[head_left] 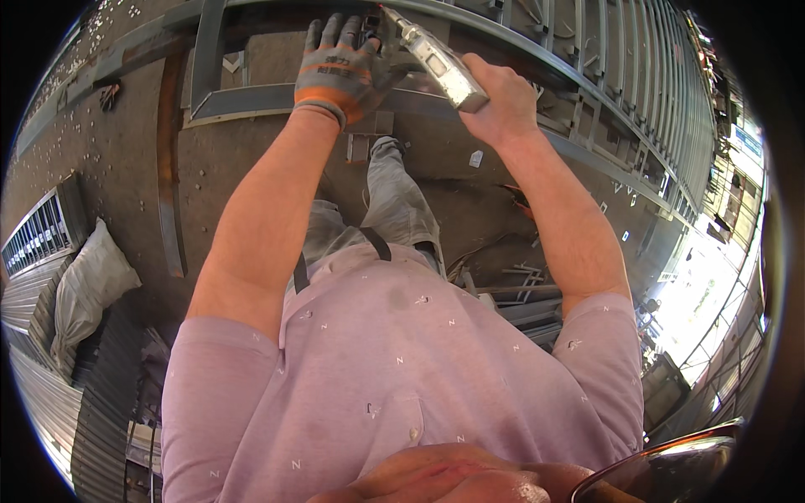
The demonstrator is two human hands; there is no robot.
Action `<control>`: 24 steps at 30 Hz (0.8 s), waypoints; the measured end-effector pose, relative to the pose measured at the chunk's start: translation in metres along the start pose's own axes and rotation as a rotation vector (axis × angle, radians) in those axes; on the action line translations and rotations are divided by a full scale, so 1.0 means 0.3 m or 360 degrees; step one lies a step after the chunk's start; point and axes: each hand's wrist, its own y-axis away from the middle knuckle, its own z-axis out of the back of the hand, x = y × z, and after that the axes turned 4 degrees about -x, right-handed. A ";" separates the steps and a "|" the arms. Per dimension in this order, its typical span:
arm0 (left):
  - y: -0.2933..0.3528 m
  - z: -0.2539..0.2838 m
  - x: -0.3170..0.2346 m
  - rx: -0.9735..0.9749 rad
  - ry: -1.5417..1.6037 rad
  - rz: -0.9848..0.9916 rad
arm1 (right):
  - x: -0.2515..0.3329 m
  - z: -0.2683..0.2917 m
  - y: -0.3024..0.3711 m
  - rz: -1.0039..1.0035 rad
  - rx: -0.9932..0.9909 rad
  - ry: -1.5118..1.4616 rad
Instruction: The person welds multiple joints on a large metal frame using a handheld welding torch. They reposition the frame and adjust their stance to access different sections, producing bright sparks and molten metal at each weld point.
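My left hand [338,71] wears a grey and orange work glove. Its fingers are stretched out and apart, lying at a grey metal frame [251,99]. Just beside its fingertips is a small dark block [371,27]; whether the thumb touches it I cannot tell. My bare right hand [506,99] is closed around a worn, silver-white, box-shaped handheld tool [443,69] with a tapered nose. The tool slants up and left, its reddish tip near the dark block over the frame's far beam. The exact kind of tool does not show.
Long parallel metal bars [646,92] stretch away at the far right. A rusty steel strip [169,193] lies on the floor at left, near a white sack [96,285] and corrugated metal sheets [38,369]. Metal offcuts [528,310] lie right of my legs.
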 end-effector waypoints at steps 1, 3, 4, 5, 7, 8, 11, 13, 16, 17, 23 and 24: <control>0.000 -0.002 0.000 -0.0003 -0.0011 -0.0003 | -0.001 -0.002 0.000 -0.0004 0.0000 -0.0007; 0.002 -0.005 -0.001 -0.0009 -0.0025 -0.0009 | -0.004 -0.007 0.000 -0.0014 -0.0001 -0.0021; 0.002 -0.002 -0.001 -0.0013 -0.0028 -0.0010 | -0.005 -0.008 0.000 -0.0007 0.0001 -0.0017; 0.003 0.001 -0.002 -0.0017 -0.0032 -0.0012 | -0.005 -0.008 0.000 -0.0001 0.0002 -0.0013; -0.004 0.017 -0.007 0.0079 -0.0045 -0.0006 | -0.007 -0.009 0.001 0.0003 0.0005 0.0007; -0.008 0.025 -0.008 0.0127 -0.0052 -0.0003 | -0.007 -0.011 0.002 0.0001 0.0006 0.0024; -0.007 0.022 -0.007 0.0098 -0.0061 -0.0020 | 0.002 -0.012 0.002 -0.0049 0.0015 0.0043; -0.002 0.023 -0.010 0.0025 0.0036 0.0020 | 0.007 -0.011 0.002 -0.0055 0.0012 0.0051; -0.007 0.028 -0.010 0.0032 0.0006 -0.0006 | -0.001 -0.010 0.008 -0.0028 -0.0017 0.0034; -0.010 0.040 -0.018 0.0092 0.0009 0.0000 | -0.004 -0.010 0.010 -0.0038 -0.0009 0.0047; -0.006 0.021 -0.010 0.0077 -0.0004 0.0008 | 0.001 -0.009 0.010 -0.0054 -0.0009 0.0076; -0.004 0.015 -0.007 0.0065 -0.0007 0.0001 | 0.003 -0.008 0.010 -0.0056 -0.0007 0.0081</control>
